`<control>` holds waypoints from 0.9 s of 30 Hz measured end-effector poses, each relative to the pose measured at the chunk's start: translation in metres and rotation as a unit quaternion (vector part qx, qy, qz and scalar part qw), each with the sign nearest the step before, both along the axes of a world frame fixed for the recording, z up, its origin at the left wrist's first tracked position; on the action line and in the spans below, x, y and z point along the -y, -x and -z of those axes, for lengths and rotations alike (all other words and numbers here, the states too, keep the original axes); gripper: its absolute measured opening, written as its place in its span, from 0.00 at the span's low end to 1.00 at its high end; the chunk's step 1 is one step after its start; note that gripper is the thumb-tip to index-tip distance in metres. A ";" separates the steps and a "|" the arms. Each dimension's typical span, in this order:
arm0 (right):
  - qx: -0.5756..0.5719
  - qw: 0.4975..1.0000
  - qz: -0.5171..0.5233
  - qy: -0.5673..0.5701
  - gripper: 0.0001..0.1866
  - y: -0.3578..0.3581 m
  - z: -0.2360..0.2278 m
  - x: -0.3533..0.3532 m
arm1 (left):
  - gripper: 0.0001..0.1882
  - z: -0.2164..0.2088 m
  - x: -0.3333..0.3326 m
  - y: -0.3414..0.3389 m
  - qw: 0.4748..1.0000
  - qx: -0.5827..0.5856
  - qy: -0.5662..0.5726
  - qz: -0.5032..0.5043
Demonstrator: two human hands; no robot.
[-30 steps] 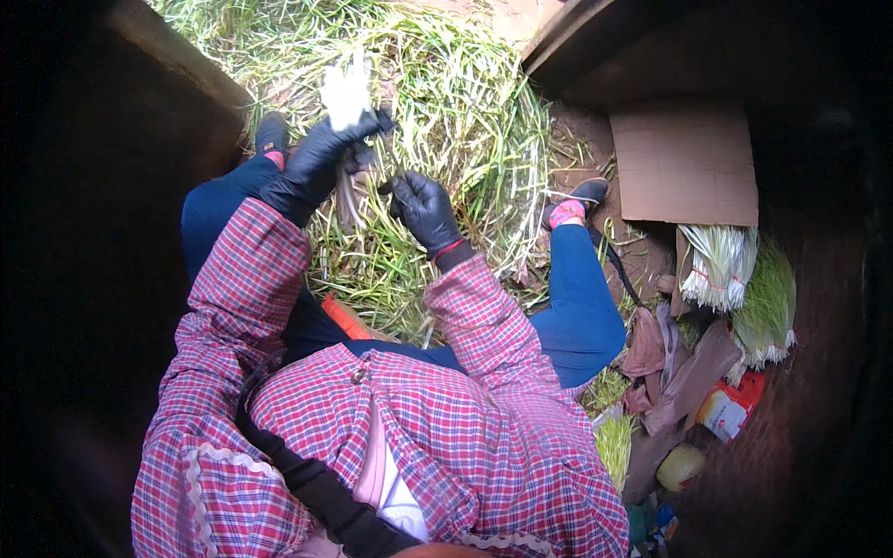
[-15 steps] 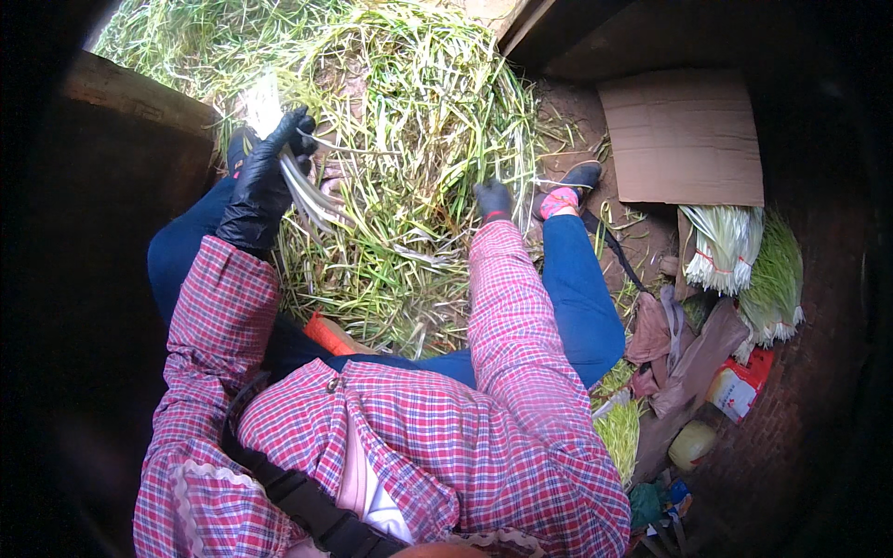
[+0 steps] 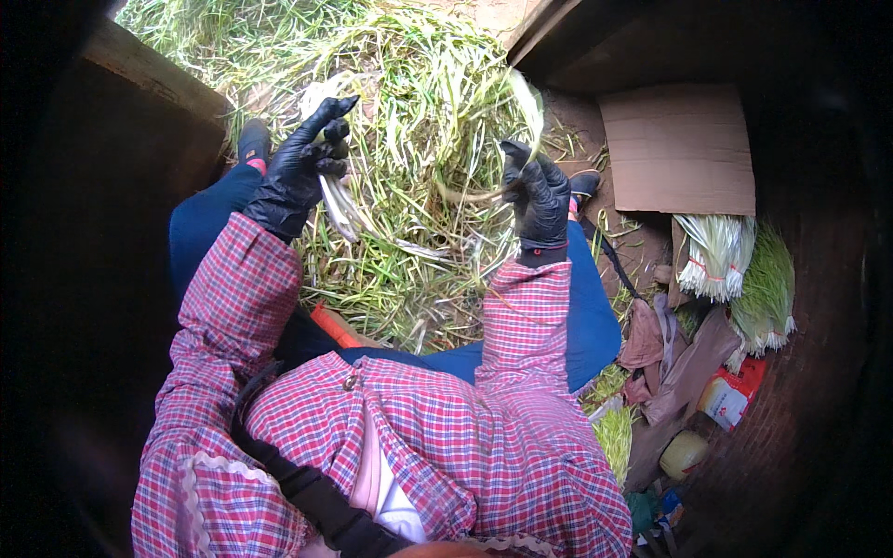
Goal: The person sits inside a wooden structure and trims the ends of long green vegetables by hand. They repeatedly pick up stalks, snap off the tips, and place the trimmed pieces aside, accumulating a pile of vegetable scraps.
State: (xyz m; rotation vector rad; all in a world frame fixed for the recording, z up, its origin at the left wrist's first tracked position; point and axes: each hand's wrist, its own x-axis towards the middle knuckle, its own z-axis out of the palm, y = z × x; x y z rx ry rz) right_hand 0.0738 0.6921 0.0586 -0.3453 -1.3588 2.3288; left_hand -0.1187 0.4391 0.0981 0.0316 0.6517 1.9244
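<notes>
In its black glove, my left hand [image 3: 302, 172] is closed around a small bunch of pale chive stalks [image 3: 342, 208]. Their white ends hang out below the fist, and a whitish blurred part shows beyond the fingers. My right hand [image 3: 539, 203], also gloved in black, is raised to the right with thumb and fingers pinched together. From that pinch a thin yellowish leaf [image 3: 530, 107] curves up in an arc, smeared by motion. Beneath both hands spreads a thick heap of loose green and yellow chive leaves [image 3: 419, 121], between my legs.
On the right, a cardboard sheet [image 3: 677, 149] partly covers a tied bundle of white-stalked chives [image 3: 714, 256]. A greener bundle [image 3: 767, 288] lies beside it. Nearer are a red and white package [image 3: 732, 392], a round yellowish object [image 3: 684, 454] and crumpled cloth [image 3: 645, 342]. Wooden boards [image 3: 153, 74] stand left.
My right hand has risen from the heap and moved right, now with a leaf in its fingers. My left hand has shifted slightly right, still holding the stalks.
</notes>
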 end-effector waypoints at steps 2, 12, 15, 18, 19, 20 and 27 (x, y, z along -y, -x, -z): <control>0.055 0.995 -0.081 -0.004 0.15 0.001 -0.006 0.012 | 0.17 -0.002 -0.001 -0.005 0.999 0.022 0.023 -0.004; 0.081 0.981 -0.176 -0.018 0.18 0.009 0.005 0.088 | 0.15 0.000 -0.014 -0.043 0.941 -0.266 0.205 -0.040; 0.110 0.969 -0.221 0.012 0.14 0.015 -0.005 0.106 | 0.11 0.004 -0.013 -0.052 0.932 -0.229 0.279 -0.029; 0.119 0.982 -0.140 -0.052 0.10 0.022 -0.002 0.117 | 0.13 0.004 -0.012 -0.060 0.918 -0.262 0.297 0.025; 0.097 0.990 -0.100 -0.037 0.07 0.023 0.003 0.120 | 0.13 0.004 -0.013 -0.062 0.917 -0.253 0.307 0.012; 0.118 0.990 -0.074 -0.030 0.07 0.023 0.011 0.119 | 0.12 0.002 -0.014 -0.063 0.918 -0.243 0.314 -0.006; 0.347 0.886 -0.013 -0.307 0.11 0.000 0.068 0.066 | 0.11 -0.011 -0.008 -0.042 0.934 -0.184 0.273 -0.135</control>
